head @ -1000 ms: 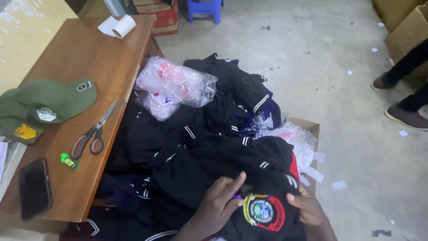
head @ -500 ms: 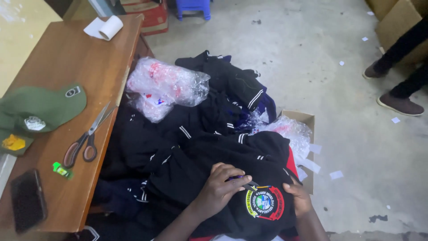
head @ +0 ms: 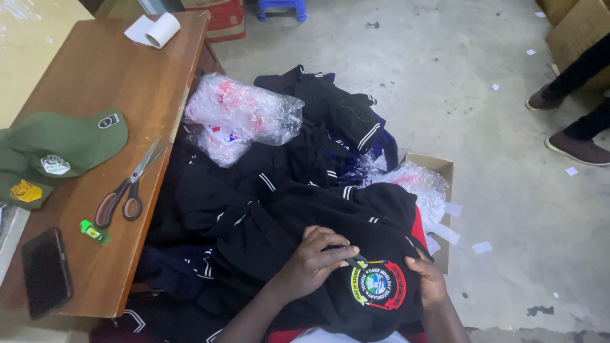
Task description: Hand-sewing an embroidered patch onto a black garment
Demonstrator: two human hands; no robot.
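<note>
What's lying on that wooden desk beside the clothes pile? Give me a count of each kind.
Green caps: 2
Scissors: 1
Phone: 1
Roll of white paper: 1
Small green object: 1
Total: 6

My left hand (head: 316,259) presses down on the black garment (head: 330,222) in my lap, fingertips pinching a small dark tool (head: 354,259) at the edge of the round embroidered badge (head: 377,285) — my right hand (head: 427,279) grips the cloth just beside it. Left of my hands, on the wooden table (head: 95,76), lie scissors (head: 127,187), a green cap (head: 60,146) and a phone (head: 46,272).
</note>
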